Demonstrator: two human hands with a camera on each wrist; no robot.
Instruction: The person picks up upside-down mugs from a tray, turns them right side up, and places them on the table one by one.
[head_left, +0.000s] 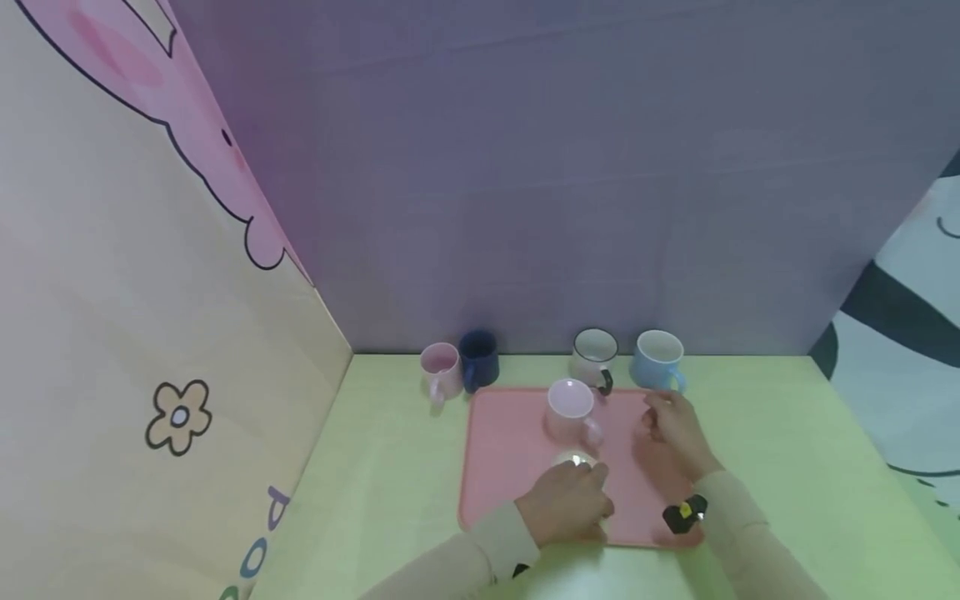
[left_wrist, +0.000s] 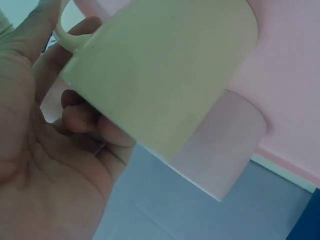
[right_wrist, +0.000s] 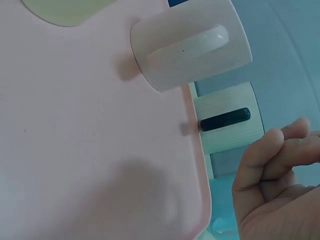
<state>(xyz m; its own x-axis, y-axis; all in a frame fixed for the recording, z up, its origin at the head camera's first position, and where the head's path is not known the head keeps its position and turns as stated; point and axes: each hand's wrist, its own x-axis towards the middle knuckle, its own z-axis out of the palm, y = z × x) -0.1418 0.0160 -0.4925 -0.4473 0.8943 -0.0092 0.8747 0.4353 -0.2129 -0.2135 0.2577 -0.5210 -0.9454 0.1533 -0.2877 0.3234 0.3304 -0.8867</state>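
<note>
Just over the near part of a pink tray (head_left: 495, 483), my left hand (head_left: 570, 502) grips a pale yellow mug (left_wrist: 165, 75) by its handle. In the head view the hand covers most of that mug. A light pink mug (head_left: 567, 421) stands upright on the tray behind it, its handle turned toward the near right. My right hand (head_left: 678, 429) hovers by the tray's far right corner with fingers loosely bent and nothing in them. Closest to it is a light blue mug (head_left: 655, 367), past the tray's edge; the right wrist view shows the fingers (right_wrist: 260, 160) apart from it.
Behind the tray, a white mug with a black handle (head_left: 595, 354) stands beside the blue one. At the back left are a small pink mug (head_left: 442, 371) and a dark blue mug (head_left: 480, 360). A grey-purple wall (head_left: 562, 208) rises behind the green table (head_left: 375, 500).
</note>
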